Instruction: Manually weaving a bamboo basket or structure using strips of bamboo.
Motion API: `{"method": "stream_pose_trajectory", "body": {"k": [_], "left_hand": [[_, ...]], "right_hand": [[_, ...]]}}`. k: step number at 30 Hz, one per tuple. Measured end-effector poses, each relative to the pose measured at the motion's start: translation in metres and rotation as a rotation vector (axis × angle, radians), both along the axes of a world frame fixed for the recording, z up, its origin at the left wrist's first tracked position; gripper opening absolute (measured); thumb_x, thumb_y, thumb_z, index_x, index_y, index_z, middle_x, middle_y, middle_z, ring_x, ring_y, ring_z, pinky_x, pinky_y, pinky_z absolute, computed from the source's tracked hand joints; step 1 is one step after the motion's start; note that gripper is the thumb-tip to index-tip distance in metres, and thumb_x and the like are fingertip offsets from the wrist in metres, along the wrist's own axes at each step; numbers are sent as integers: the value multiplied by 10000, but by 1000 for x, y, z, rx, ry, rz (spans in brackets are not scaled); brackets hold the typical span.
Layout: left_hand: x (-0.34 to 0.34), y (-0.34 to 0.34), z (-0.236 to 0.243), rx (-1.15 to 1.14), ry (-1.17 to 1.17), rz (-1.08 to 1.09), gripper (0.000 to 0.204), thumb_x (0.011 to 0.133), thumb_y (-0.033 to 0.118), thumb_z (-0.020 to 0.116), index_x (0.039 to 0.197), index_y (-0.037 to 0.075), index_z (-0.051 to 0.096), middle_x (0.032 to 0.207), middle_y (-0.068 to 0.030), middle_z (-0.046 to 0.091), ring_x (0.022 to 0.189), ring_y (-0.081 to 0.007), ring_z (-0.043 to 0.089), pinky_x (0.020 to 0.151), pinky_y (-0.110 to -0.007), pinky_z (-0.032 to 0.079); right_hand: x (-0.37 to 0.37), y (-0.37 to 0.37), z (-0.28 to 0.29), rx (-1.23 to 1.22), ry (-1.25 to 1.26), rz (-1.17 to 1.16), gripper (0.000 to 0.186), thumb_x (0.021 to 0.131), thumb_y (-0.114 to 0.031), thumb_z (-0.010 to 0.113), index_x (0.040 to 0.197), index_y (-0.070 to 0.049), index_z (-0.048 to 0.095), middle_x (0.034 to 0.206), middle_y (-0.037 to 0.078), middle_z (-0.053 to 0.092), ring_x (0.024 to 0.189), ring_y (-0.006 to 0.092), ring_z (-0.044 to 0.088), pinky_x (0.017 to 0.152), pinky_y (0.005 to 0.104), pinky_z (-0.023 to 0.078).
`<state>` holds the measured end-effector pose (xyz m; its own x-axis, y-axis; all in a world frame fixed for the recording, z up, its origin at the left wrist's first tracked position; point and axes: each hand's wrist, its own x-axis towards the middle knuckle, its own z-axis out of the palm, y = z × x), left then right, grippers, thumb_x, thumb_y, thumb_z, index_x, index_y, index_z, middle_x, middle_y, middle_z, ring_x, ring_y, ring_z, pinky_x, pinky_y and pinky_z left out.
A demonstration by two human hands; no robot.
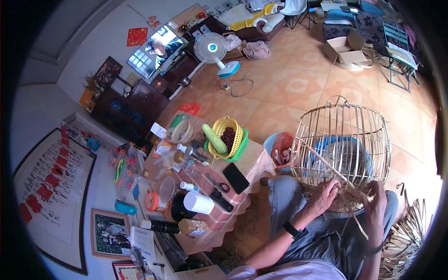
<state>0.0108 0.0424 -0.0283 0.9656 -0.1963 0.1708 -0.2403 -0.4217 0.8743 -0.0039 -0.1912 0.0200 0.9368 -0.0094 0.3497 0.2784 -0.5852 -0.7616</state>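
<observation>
A tall open bamboo basket (341, 114) with a hoop on top sits across my lap, its upright strips running down to a woven part. My left hand (326, 191) pinches at the weave on the left side, near a long pale strip (322, 163) that slants across the front of the basket and hangs below it. My right hand (375, 200) is closed at the right side of the weave, around strips there; exactly which one is hard to make out. A blue tub (336, 144) shows behind the bars.
A cluttered table (252, 179) at my left holds a phone, scissors, jars and a yellow basket (235, 126) with a gourd. A red-lined basin (282, 144) stands beside it. Loose strips (406, 238) lie at lower right. A fan (210, 49), box (345, 49) and folding chair (396, 49) stand farther off.
</observation>
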Motion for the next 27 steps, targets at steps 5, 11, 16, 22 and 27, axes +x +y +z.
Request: {"method": "stream_pose_trajectory", "body": {"k": [5, 11, 16, 22, 27], "left_hand": [[0, -1, -2, -2, 11, 34, 196, 1004, 79, 599, 1187, 9, 597, 1051, -188, 720, 1026, -366, 699, 902, -435, 539], [1, -3, -10, -54, 18, 42, 162, 989, 107, 610, 1135, 41, 635, 1056, -180, 709, 1044, -381, 676, 894, -446, 532], [1, 5, -6, -104, 154, 19, 135, 1041, 96, 538, 1132, 44, 623, 952, -130, 684, 876, -231, 674, 838, -363, 538], [0, 18, 30, 7, 67, 23, 308, 934, -40, 441, 1173, 11, 629, 1086, -149, 745, 1071, -273, 725, 947, -366, 545], [-4, 26, 52, 178, -70, 161, 336, 911, -115, 465, 1120, 38, 680, 1029, -137, 761, 984, -312, 741, 853, -391, 581]], "right_hand": [[15, 47, -10, -366, 38, 130, 319, 784, -163, 844, 927, -58, 580, 774, 156, 654, 733, 360, 662, 642, 475, 511], [7, 21, -35, 216, 307, 129, 220, 955, -178, 734, 885, -49, 571, 781, 73, 645, 703, 227, 645, 624, 375, 499], [-13, -26, -42, 810, 542, -162, 225, 1093, -287, 565, 994, -99, 639, 829, -48, 576, 693, 56, 514, 596, 220, 411], [-24, -39, -22, 1266, 671, 47, 250, 1094, -295, 554, 955, -106, 642, 696, -36, 545, 583, 62, 496, 528, 225, 357], [-46, -49, -13, 484, 911, 367, 210, 1033, -251, 654, 948, -58, 664, 747, -49, 550, 659, 28, 494, 597, 211, 406]]}}
